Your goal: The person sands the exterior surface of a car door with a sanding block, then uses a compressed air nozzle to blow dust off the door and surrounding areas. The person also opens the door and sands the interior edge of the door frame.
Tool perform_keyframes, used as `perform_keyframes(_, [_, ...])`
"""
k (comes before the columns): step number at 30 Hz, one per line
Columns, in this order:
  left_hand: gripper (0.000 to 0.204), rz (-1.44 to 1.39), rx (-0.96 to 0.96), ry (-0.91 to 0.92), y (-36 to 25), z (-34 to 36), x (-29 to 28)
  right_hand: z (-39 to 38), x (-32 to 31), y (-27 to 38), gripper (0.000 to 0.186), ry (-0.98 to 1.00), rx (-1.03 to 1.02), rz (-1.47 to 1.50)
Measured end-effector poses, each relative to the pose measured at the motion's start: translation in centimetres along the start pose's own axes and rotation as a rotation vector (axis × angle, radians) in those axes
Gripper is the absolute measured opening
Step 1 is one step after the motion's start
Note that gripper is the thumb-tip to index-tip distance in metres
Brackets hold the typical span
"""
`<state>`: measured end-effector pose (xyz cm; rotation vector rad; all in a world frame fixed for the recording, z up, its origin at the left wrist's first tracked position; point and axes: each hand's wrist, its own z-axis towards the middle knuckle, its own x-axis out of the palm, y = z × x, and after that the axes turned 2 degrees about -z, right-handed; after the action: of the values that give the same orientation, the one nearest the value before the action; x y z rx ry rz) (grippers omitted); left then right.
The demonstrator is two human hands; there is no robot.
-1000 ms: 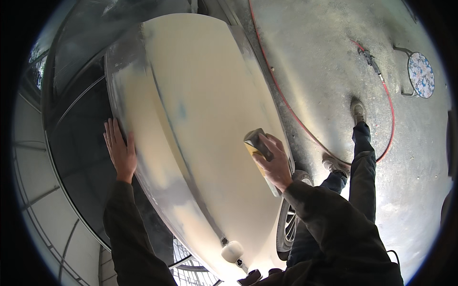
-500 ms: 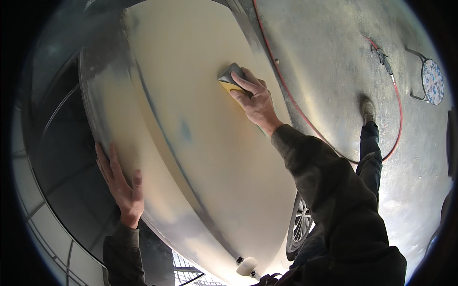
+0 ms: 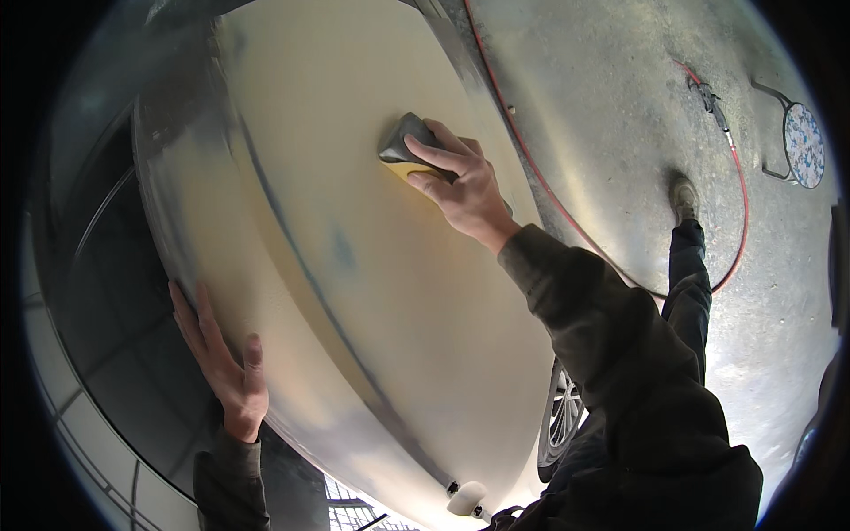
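A car door panel [image 3: 416,292], coated pale cream with grey and bluish patches, fills the middle of the head view. My right hand [image 3: 460,181] is wrapped round a dark sanding block [image 3: 407,137] with a yellow underside, which rests against the upper part of the panel. Lower left, my left hand [image 3: 226,372] lies flat on the panel's edge beside the dark window [image 3: 124,327], fingers stretched and thumb apart, holding nothing. A dark blue crease line runs lengthwise between the two hands.
A red air hose [image 3: 540,181] curves over the grey floor to an air tool [image 3: 711,104]. Beyond stands a round stool [image 3: 803,146] with a patterned seat. My shoe [image 3: 683,196], a car wheel [image 3: 561,411] and a cream door handle [image 3: 467,498] also show.
My right hand has slid the sanding block a little to the left along the panel. My left hand appears slightly lower in view, still flat on the edge.
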<state>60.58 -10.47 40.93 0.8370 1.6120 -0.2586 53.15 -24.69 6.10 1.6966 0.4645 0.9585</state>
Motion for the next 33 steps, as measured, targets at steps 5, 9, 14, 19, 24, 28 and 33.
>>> perform_keyframes(5, [0.092,-0.011,0.003,-0.006,-0.3,0.1,-0.1,-8.0,-1.7,3.9,0.056,0.079,-0.155,-0.126])
perform_keyframes(9, [0.092,-0.017,0.019,-0.016,-0.4,0.3,0.0,-10.7,-2.0,5.5,0.06,0.067,-0.218,-0.157])
perform_keyframes(14, [0.094,-0.031,0.002,-0.012,0.1,0.0,0.1,2.0,1.2,1.3,0.047,0.07,-0.187,-0.089])
perform_keyframes(19, [0.094,-0.024,-0.006,-0.023,0.2,0.0,0.1,-0.4,0.2,2.2,0.049,0.118,-0.246,-0.102])
perform_keyframes(24, [0.095,-0.022,0.002,-0.026,0.0,0.2,0.1,-7.4,-1.6,4.7,0.054,0.217,-0.33,-0.111])
perform_keyframes(28, [0.095,-0.013,-0.015,-0.02,0.2,-0.1,0.2,3.0,2.0,2.9,0.05,0.168,-0.374,-0.143])
perform_keyframes(33, [0.095,-0.024,0.0,-0.022,0.4,-0.3,0.2,7.9,3.8,1.6,0.043,0.101,-0.406,-0.151])
